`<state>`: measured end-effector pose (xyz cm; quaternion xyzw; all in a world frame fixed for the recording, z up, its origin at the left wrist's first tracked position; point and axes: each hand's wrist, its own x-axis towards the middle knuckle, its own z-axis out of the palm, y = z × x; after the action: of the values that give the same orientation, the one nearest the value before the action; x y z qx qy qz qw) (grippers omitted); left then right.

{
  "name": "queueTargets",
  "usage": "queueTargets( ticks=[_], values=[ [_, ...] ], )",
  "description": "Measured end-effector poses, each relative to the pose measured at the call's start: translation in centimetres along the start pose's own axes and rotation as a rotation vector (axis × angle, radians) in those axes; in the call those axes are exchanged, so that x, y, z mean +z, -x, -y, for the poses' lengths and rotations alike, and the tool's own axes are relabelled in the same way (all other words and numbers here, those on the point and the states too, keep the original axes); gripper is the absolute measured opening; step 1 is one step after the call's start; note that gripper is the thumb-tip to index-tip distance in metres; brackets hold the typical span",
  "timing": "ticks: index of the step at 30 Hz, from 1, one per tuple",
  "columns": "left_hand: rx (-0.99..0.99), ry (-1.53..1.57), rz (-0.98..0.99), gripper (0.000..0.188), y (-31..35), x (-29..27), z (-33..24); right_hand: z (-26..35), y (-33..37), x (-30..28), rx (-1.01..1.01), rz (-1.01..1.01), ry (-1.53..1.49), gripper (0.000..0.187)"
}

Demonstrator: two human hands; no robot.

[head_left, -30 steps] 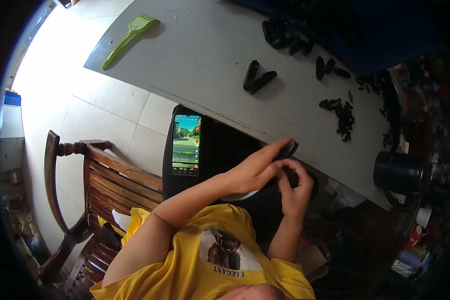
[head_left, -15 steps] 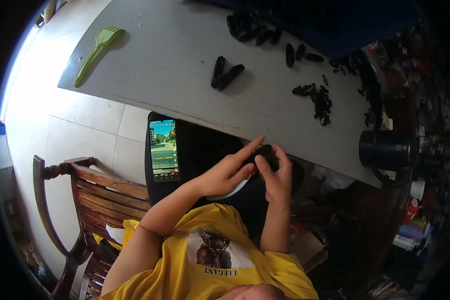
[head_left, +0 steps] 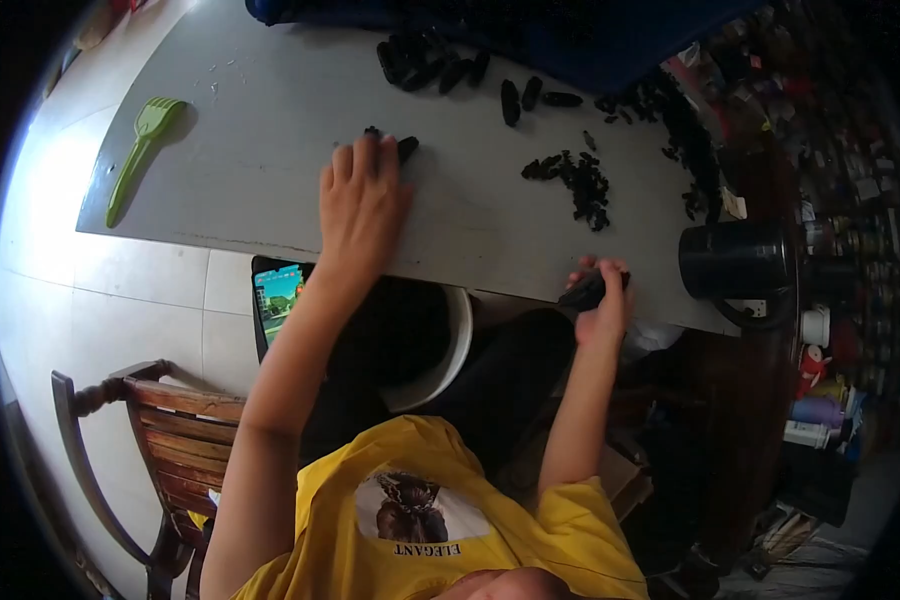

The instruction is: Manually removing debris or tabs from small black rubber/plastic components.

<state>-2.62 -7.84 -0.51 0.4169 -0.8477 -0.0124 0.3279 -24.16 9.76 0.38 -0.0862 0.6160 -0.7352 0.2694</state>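
My left hand [head_left: 362,205] reaches over the grey table, its fingers curled down around a black elongated piece [head_left: 407,149]. The fingertips and thumb are hidden, and another dark bit shows just beyond them. Near the table's front edge, my right hand [head_left: 605,300] is closed around a black elongated object [head_left: 583,291], too dark to tell its kind. Several similar long black pieces [head_left: 410,62] lie together at the far side, and a few more [head_left: 511,102] lie to their right. A heap of small black parts [head_left: 573,186] sits on the table beyond my right hand.
A green fork-like tool [head_left: 142,150] rests at the table's left end. A black mug [head_left: 735,260] stands at the right edge. By my lap is a white-rimmed bucket [head_left: 460,345] with dark contents. A lit phone [head_left: 278,297] and wooden chair [head_left: 185,410] are to the left.
My hands have parted from around a dark object. The left moved forward onto the black pieces on the table; the right moved right, keeping a black object. The bucket has come into sight.
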Motion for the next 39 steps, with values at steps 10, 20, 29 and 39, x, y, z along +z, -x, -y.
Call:
queueTargets(
  ticks=[10, 20, 29, 39],
  values=[
    [-0.024, 0.360, 0.175, 0.016, 0.3, -0.1, -2.0, -0.2, -7.9, 0.1, -0.893, -0.062, 1.417, 0.008],
    [-0.598, 1.572, 0.567, 0.027, 4.0, -1.9, -3.2, 1.0, -5.1, 0.4, -0.302, 0.131, 1.075, 0.011],
    [-0.829, 2.029, 0.628, 0.030, 4.8, -1.8, -4.2, 0.5, -4.3, -0.5, -0.571, 0.024, 1.066, 0.007],
    [-0.805, 1.887, 0.630, 0.038, 5.6, -1.9, -5.0, 1.0, 1.4, 4.0, 0.014, 0.390, 0.278, 0.013]
  ],
)
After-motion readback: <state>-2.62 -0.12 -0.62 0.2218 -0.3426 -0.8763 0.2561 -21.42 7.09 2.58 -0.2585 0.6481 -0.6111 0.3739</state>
